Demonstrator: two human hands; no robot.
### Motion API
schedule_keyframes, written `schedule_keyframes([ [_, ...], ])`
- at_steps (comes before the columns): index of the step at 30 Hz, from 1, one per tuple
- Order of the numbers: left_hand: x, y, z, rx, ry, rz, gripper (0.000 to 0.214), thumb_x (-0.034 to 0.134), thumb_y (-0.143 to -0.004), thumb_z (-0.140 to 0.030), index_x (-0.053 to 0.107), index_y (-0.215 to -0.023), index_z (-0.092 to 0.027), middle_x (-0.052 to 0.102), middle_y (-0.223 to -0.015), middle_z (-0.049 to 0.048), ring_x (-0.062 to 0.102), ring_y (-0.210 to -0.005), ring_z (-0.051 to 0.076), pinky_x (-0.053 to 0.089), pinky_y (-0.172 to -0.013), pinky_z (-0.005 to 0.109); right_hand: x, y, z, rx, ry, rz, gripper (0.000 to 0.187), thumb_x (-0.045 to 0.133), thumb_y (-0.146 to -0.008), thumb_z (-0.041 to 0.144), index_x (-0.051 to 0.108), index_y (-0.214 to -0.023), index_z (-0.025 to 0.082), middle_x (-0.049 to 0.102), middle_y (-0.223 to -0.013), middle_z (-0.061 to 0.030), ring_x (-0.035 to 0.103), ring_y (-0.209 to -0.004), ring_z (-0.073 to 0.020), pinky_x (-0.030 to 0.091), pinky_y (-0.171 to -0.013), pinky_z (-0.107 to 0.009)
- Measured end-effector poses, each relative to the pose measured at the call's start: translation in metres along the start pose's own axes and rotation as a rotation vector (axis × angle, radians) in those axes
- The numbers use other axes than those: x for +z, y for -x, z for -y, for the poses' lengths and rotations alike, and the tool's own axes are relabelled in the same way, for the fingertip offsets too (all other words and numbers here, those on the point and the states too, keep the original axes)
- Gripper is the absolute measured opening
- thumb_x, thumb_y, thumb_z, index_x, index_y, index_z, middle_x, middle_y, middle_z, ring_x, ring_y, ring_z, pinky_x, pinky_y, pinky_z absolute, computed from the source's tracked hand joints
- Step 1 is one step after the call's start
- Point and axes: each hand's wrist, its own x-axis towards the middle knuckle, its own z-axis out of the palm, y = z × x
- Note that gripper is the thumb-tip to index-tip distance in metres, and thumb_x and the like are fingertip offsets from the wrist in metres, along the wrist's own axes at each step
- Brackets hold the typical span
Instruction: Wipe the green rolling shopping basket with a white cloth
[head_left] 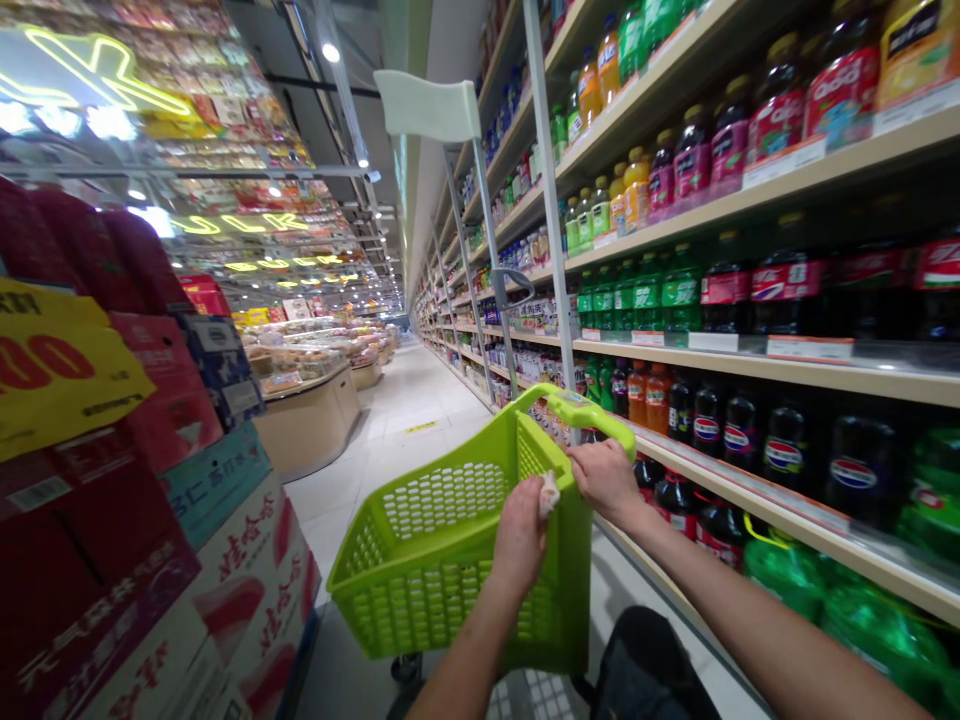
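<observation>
Shopping cart (465, 555) stands on floor (390, 400), handle (589, 412) end beside lower shelf (750, 488) edge. Left hand (523, 530) curled, pinching white wad (550, 493) at cart's top edge; right hand (607, 478) curled onto handle. Step, judged: holding cart; next move calls for steady grip. Long axis slants across floor, front leftward toward cartons (240, 560).

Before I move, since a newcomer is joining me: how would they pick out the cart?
Find the long drink shelves running down the right. Beside their near end stands the shopping cart, with the left hand and right hand at its nearer end. Its lime-green plastic and perforated sides set it apart from the stacked cartons to its left.
</observation>
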Motion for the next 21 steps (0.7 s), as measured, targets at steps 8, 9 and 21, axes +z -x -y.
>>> schedule_keyframes([
  [8, 0.006, -0.007, -0.011, 0.145, -0.300, -0.051, 0.039, 0.038, -0.083, -0.012, 0.047, -0.121, -0.015, 0.054, -0.122, 0.0119, 0.045, -0.117, 0.023, 0.043, -0.095, 0.044, -0.002, 0.003, 0.003, -0.012, 0.042, -0.055, 0.020, 0.045, -0.080, 0.020, 0.065, -0.083, 0.018, 0.067, -0.075, -0.0018, 0.054, -0.072, -0.0153, 0.024, -0.077, -0.030],
  [9, 0.003, -0.003, -0.006, 0.162, -0.309, -0.056, 0.038, 0.038, -0.084, -0.014, 0.048, -0.120, -0.017, 0.055, -0.121, 0.0106, 0.047, -0.116, 0.022, 0.043, -0.095, 0.043, -0.003, 0.003, 0.001, -0.025, 0.045, -0.048, 0.020, 0.045, -0.081, 0.020, 0.065, -0.084, 0.018, 0.067, -0.075, -0.0017, 0.054, -0.073, -0.0152, 0.025, -0.077, -0.030],
  [21, -0.009, 0.031, 0.024, 0.062, -0.264, -0.113, 0.042, 0.036, -0.083, -0.011, 0.046, -0.123, -0.018, 0.052, -0.125, 0.0097, 0.041, -0.122, 0.020, 0.039, -0.099, 0.043, -0.001, 0.010, 0.046, -0.083, 0.008, 0.077, 0.021, 0.045, -0.082, 0.023, 0.061, -0.069, 0.020, 0.063, -0.068, -0.0016, 0.050, -0.072, -0.0166, 0.021, -0.085, -0.035],
])
